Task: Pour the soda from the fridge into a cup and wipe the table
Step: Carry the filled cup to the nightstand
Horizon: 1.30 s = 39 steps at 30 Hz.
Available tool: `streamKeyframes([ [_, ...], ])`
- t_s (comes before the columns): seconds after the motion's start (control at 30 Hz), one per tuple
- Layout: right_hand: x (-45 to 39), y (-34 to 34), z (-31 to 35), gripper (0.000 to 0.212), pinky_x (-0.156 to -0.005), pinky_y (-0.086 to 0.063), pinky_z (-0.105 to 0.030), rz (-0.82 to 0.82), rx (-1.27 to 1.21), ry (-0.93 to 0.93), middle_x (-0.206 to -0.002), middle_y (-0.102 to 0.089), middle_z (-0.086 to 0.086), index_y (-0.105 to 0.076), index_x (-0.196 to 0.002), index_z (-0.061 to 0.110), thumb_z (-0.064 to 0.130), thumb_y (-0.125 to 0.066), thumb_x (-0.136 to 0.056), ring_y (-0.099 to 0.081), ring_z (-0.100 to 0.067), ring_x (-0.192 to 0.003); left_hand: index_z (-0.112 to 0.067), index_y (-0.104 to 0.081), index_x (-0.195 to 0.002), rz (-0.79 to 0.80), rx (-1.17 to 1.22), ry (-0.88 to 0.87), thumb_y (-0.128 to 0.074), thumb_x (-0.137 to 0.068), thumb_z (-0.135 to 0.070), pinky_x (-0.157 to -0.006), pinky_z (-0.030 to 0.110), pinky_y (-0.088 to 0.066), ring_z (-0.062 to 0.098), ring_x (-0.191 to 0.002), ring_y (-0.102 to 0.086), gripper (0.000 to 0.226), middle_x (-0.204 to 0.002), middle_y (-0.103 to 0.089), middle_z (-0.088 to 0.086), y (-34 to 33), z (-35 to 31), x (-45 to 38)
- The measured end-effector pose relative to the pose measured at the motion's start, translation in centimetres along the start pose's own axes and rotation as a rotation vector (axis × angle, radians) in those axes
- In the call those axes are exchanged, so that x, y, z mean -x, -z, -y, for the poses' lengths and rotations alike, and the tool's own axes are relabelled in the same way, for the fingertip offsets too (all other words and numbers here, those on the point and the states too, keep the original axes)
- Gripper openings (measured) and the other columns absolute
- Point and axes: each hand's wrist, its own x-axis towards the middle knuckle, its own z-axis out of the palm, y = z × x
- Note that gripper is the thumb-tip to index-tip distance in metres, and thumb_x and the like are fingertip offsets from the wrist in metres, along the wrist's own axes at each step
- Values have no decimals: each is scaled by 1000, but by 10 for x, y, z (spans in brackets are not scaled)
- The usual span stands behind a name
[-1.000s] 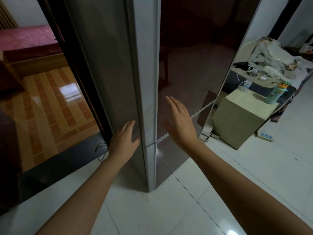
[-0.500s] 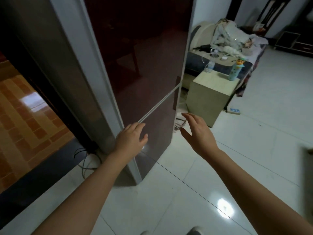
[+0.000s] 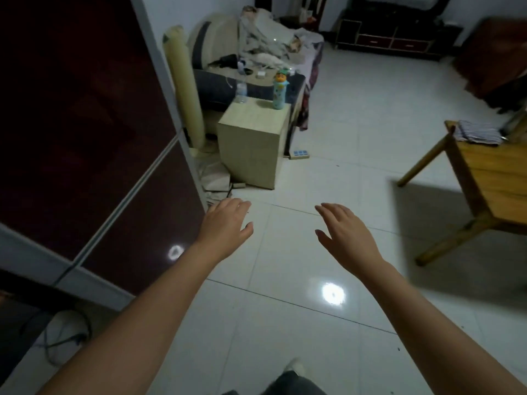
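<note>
I'm at the fetch step, left hand (image 3: 225, 226) and right hand (image 3: 346, 238) both loose and empty mid-frame, fridge (image 3: 94, 138) doors closed at left, soda unseen, so next I pull a door.

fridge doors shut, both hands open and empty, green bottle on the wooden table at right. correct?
One error: the green bottle stands on the small cabinet, not the wooden table, per the head view. Fridge doors shut; left hand and right hand open, empty.

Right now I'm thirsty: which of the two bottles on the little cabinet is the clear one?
The clear bottle stands at the cabinet's back left corner; the other bottle is turquoise with a cartoon top.
</note>
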Motion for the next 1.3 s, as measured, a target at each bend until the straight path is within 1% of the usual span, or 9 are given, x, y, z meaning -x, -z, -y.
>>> streamKeyframes([
  [0.1, 20, 4, -45, 51, -103, -36, -38, 48, 60, -79, -141, -44, -9, -38, -137, 11, 26, -53, -91, -38, -27, -130, -12, -45, -132, 17, -5, -110, -47, -90, -33, -105, 34, -29, 24, -125, -43, 48, -132, -51, 5, -13, -45, -26],
  [0.27, 56, 7, -105, 51, -104, -37, -35, 103, 111, -227, -142, -42, -6, -35, -138, 13, 28, -50, -92, -36, -24, -132, -13, -42, -134, 70, -39, -281, -46, -91, -32, -106, 34, -26, 23, -127, -40, 47, -136, -47, 5, -38, -110, -60],
  [0.43, 98, 8, -146, 52, -105, -36, -32, 128, 74, -396, -145, -38, -2, -28, -142, 16, 28, -45, -94, -34, -20, -133, -12, -43, -133, 123, -56, -427, -45, -92, -33, -104, 34, -29, 23, -125, -42, 46, -135, -48, 6, -60, -170, -84],
  [0.6, 136, 7, -177, 53, -105, -36, -31, 130, 41, -538, -146, -37, 0, -27, -142, 17, 30, -46, -94, -34, -18, -133, -11, -43, -133, 152, -49, -535, -45, -92, -33, -102, 34, -31, 23, -122, -44, 46, -133, -49, 6, -79, -221, -96],
  [0.77, 167, 12, -205, 52, -104, -36, -32, 109, 28, -690, -145, -38, -1, -28, -141, 17, 30, -46, -94, -34, -19, -132, -10, -46, -131, 182, -47, -637, -46, -91, -32, -100, 36, -34, 25, -119, -47, 45, -130, -52, 8, -95, -268, -113],
  [0.93, 182, 17, -235, 51, -103, -34, -31, 95, 3, -809, -143, -39, -2, -31, -140, 15, 29, -46, -94, -34, -19, -132, -6, -51, -125, 193, -26, -725, -51, -89, -28, -93, 38, -39, 29, -113, -52, 42, -124, -57, 11, -110, -311, -145],
  [1.1, 178, 26, -274, 49, -102, -35, -32, 36, -30, -934, -143, -40, -3, -32, -139, 14, 28, -45, -94, -35, -19, -131, -6, -51, -126, 193, -6, -822, -51, -89, -28, -93, 39, -40, 29, -114, -52, 43, -126, -57, 12, -126, -360, -193],
  [1.2, 167, 34, -305, 49, -103, -34, -31, -5, -38, -1010, -142, -41, -2, -31, -139, 15, 29, -45, -94, -34, -19, -131, -9, -47, -130, 200, -1, -887, -47, -91, -30, -96, 37, -38, 26, -117, -50, 44, -129, -54, 9, -136, -391, -229],
  [1.3, 154, 43, -334, 50, -103, -33, -30, -58, -57, -1087, -142, -41, -2, -30, -140, 15, 29, -45, -95, -34, -19, -131, -10, -47, -130, 206, -5, -935, -46, -92, -31, -96, 34, -38, 24, -117, -50, 43, -127, -55, 8, -143, -421, -265],
])
